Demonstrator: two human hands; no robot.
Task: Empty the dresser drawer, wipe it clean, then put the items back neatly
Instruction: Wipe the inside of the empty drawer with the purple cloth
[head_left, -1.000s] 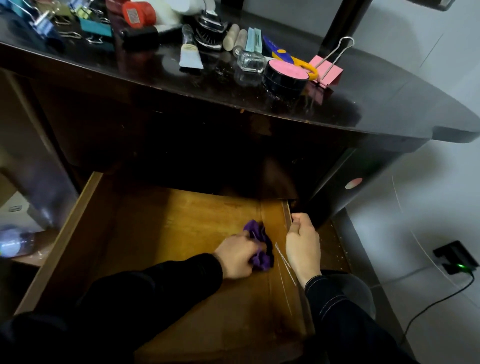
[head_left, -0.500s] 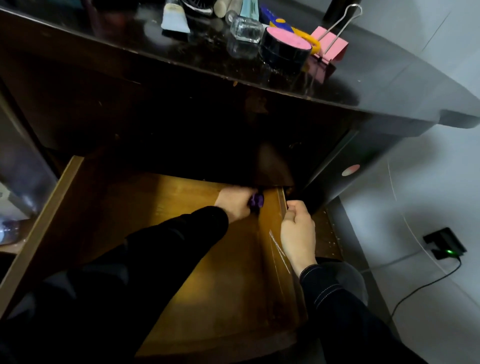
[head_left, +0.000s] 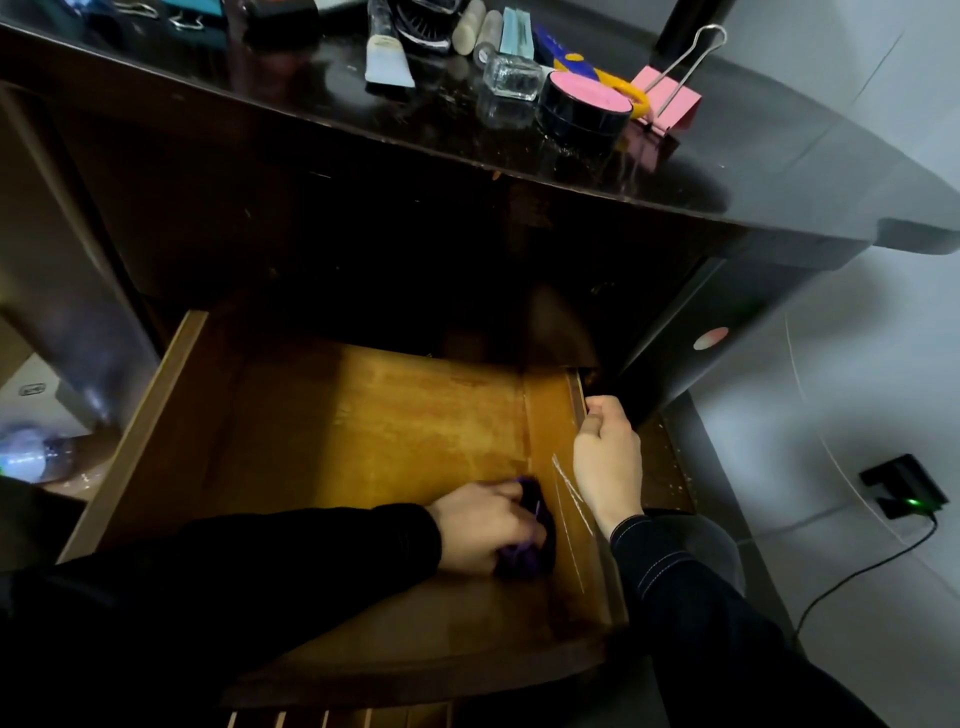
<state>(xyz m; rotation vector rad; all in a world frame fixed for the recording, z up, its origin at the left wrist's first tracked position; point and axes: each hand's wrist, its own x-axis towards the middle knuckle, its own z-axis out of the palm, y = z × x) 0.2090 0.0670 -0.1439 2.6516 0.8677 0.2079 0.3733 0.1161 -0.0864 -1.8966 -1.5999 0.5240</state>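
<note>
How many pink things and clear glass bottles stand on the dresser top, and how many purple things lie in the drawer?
Pink: 2, jar lid and binder clip
Clear glass: 1, bottle
Purple: 1, cloth
Total: 4

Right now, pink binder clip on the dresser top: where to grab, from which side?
Pinch the pink binder clip by its raised wire handle: it sticks up clear of the dresser top. Come from above and the right; the pink-lidded tin and yellow-handled tool crowd its left.
</note>
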